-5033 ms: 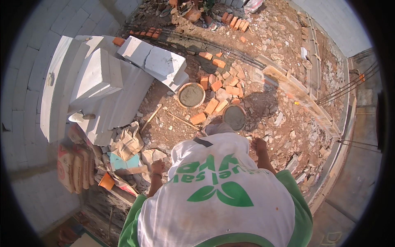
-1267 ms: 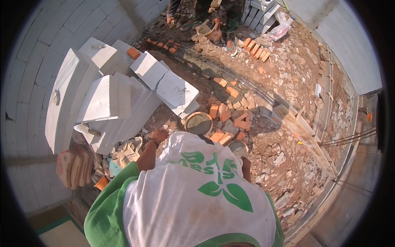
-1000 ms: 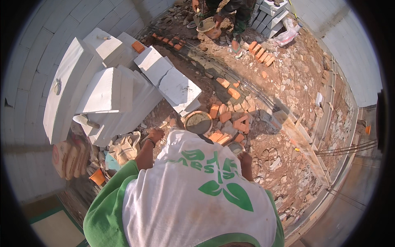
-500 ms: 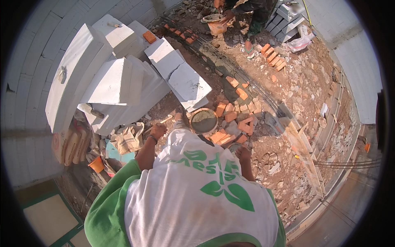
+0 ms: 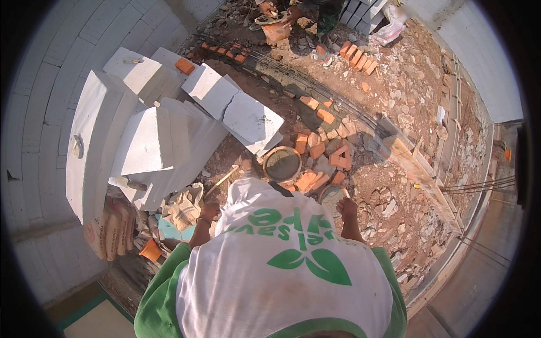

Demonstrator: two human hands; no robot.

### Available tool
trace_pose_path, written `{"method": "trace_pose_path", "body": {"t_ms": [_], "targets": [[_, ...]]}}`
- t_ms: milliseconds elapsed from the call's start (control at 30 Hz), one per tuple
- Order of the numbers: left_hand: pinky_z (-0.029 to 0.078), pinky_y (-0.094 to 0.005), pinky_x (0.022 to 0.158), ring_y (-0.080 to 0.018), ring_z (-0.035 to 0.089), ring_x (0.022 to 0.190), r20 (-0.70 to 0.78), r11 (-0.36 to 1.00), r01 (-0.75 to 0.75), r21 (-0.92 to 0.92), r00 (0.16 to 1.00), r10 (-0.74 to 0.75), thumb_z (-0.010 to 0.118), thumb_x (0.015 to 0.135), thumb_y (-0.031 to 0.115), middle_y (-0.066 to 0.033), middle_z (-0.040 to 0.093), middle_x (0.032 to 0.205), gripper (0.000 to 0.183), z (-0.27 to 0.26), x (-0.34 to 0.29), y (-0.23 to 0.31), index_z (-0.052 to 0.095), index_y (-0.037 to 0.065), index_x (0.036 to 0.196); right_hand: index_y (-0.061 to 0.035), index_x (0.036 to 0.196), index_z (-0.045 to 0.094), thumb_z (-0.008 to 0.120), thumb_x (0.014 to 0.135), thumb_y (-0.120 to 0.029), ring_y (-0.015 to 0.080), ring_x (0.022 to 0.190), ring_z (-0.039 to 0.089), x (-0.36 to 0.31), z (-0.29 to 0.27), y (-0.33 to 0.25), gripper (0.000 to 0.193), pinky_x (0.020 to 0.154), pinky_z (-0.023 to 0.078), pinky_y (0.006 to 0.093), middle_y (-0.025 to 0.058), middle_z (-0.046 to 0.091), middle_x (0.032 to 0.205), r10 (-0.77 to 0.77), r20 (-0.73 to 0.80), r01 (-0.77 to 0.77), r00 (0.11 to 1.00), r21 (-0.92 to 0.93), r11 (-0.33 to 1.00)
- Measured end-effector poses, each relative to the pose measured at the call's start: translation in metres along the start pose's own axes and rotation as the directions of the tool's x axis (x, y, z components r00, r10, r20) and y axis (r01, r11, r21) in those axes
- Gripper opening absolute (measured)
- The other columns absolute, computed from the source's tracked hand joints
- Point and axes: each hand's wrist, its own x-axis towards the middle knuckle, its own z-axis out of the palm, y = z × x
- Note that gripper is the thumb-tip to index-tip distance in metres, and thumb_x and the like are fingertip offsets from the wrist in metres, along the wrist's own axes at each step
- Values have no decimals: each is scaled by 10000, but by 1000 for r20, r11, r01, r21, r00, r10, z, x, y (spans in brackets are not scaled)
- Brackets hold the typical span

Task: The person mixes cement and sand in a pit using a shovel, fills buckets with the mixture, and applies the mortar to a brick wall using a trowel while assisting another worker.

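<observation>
My right hand (image 5: pixel 347 208) is low on the right of my body with its fingers curled in. Just ahead of it is a round grey vessel (image 5: pixel 331 194), and a short pale piece like a handle shows between them; what the fingers hold is too small to name. My left hand (image 5: pixel 210 212), a dark band at its wrist, is curled beside my shirt, and I see nothing in it. The crumpled brown paper sack (image 5: pixel 185 207) lies to its left. Ahead of me stands a round tub (image 5: pixel 282 164) of grey mortar, with orange bricks (image 5: pixel 316 150) beside it.
Large white blocks (image 5: pixel 147 135) are stacked at the left, one slab (image 5: pixel 251 118) cracked. Steel bars (image 5: pixel 321 87) run along a trench toward a wooden board (image 5: pixel 414 169). Another person's hand (image 5: pixel 294 13) is by a bucket (image 5: pixel 276 31) at the far side. Rubble covers the ground.
My right hand has moved outward to the right, and more of the round grey vessel shows. My left hand has dropped back closer to my body. The whole view has tilted and shifted.
</observation>
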Motion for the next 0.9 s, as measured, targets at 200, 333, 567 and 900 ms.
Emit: {"method": "trace_pose_path", "body": {"t_ms": [200, 333, 567, 900], "targets": [[420, -241, 422, -128, 543, 483, 200, 418, 449, -790, 832, -517, 471, 831, 113, -26, 570, 617, 166, -23, 10, 11, 555, 64, 696, -37, 987, 500, 484, 828, -150, 177, 592, 563, -3, 49, 21, 195, 519, 475, 279, 55, 541, 734, -276, 121, 299, 954, -269, 916], [444, -227, 470, -112, 567, 557, 262, 207, 376, -903, 865, -427, 502, 812, 139, -66, 619, 707, 181, -26, 28, 7, 602, -10, 801, -37, 940, 525, 501, 826, -143, 173, 614, 571, 10, 67, 44, 157, 536, 480, 282, 48, 547, 722, -370, 112, 383, 922, -409, 829], [432, -209, 487, -102, 540, 543, -4, 632, 321, -705, 890, -456, 540, 797, 167, -56, 616, 687, 186, -49, 14, 37, 608, -2, 765, -57, 808, 559, 478, 818, -80, 149, 675, 604, -8, 82, -2, 85, 551, 493, 284, 22, 572, 701, -303, 497, 576, 813, -760, 300], [408, -211, 457, -106, 509, 514, 69, 638, 394, -661, 880, -471, 545, 788, 145, -45, 572, 663, 158, -34, -37, 45, 576, 3, 726, -163, 578, 558, 550, 688, -233, 158, 633, 567, 24, 63, 39, 131, 483, 445, 314, -8, 511, 626, -218, 162, 267, 962, -420, 867]]}}
